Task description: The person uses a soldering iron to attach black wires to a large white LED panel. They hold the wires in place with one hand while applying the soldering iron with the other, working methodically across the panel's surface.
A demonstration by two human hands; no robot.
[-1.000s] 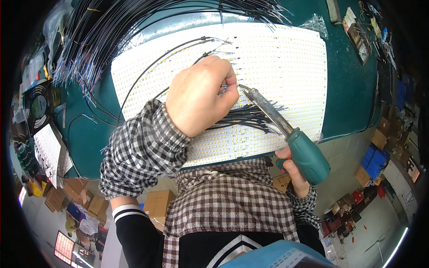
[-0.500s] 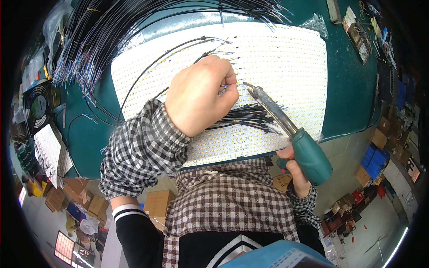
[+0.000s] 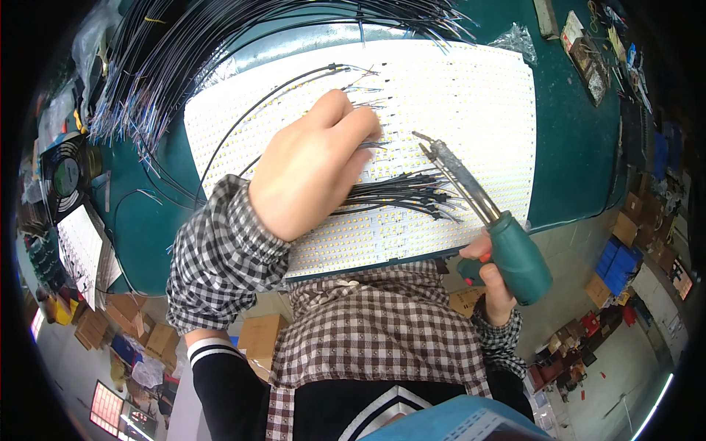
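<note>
A large white LED panel (image 3: 471, 110), dotted with rows of small yellow chips, lies on the green table. Over its middle, my left hand (image 3: 312, 165) is closed with bent fingers, slightly blurred. Thin stripped wires (image 3: 376, 145) of a black cable poke out beside its fingertips; the hand hides most of that cable. My right hand (image 3: 497, 290) grips a green-handled soldering gun (image 3: 518, 257) at the panel's near right. Its metal tip points up and left, apart from the left fingers. A bundle of short black cables (image 3: 408, 192) rests on the panel just below the left hand.
Long black cables with bared ends (image 3: 158, 73) heap at the far left. A small fan (image 3: 66, 175) and papers (image 3: 84, 246) sit at the left edge. A worn metal box (image 3: 586, 62) and clear plastic (image 3: 517, 40) lie far right. Cardboard boxes (image 3: 261, 338) stand below the table.
My left hand has drawn back to the left, its fingers loosening somewhat. The soldering gun has shifted slightly right, its tip farther from the left fingers.
</note>
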